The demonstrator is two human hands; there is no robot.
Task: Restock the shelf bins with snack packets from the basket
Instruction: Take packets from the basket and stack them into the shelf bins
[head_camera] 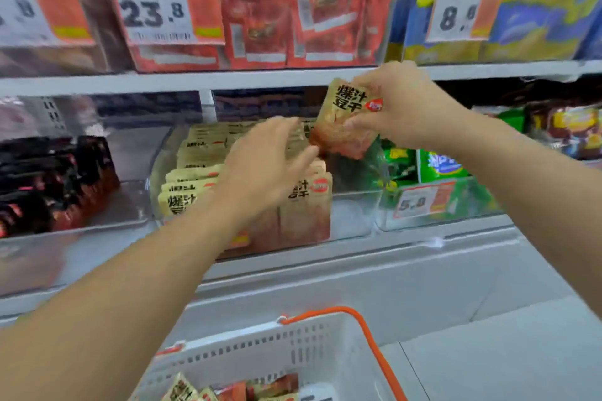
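Observation:
My right hand point(404, 104) grips a beige-and-red snack packet point(345, 120) with black characters, holding it tilted over the back right of the clear shelf bin point(351, 215). The bin holds several matching packets point(195, 179) standing in rows. My left hand point(264, 166) reaches into the bin with its fingers straight, resting on the tops of the packets in the middle. Below, a white basket point(293, 352) with an orange handle point(365, 332) holds a few more of the same packets point(228, 391).
A bin of black-and-red packets point(55, 185) stands to the left, a bin of green packets point(436, 172) with a price tag to the right. The upper shelf carries red packets point(293, 10) and blue-yellow packets point(527, 10) behind price tags. A white shelf ledge point(391, 270) runs below the bins.

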